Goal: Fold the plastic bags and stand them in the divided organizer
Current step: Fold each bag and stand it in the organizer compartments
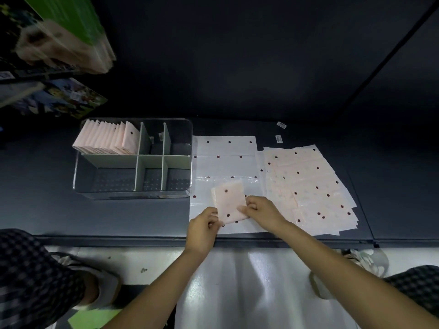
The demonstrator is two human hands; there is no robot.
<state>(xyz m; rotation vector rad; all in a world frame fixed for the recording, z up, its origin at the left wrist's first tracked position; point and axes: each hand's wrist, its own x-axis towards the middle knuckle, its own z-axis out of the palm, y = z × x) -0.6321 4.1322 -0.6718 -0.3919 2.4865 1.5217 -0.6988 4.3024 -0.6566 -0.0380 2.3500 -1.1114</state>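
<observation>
A folded pale pink plastic bag (230,201) with dark dots is held just above the table, near its front edge. My left hand (203,227) pinches its lower left corner and my right hand (261,210) grips its right edge. Under it lies a flat white dotted bag (225,150). To the right, a fanned stack of flat pink dotted bags (308,188) is spread out. The clear divided organizer (133,160) stands to the left; its back left compartment holds several folded pink bags (107,138) standing upright, and the other compartments hold no bags.
Two small white labels (280,131) lie on the dark table behind the bags. Shelved packages (59,39) hang at the upper left. The table's front edge (142,238) runs below my hands, with pale floor beneath and checkered-trousered legs at both lower sides.
</observation>
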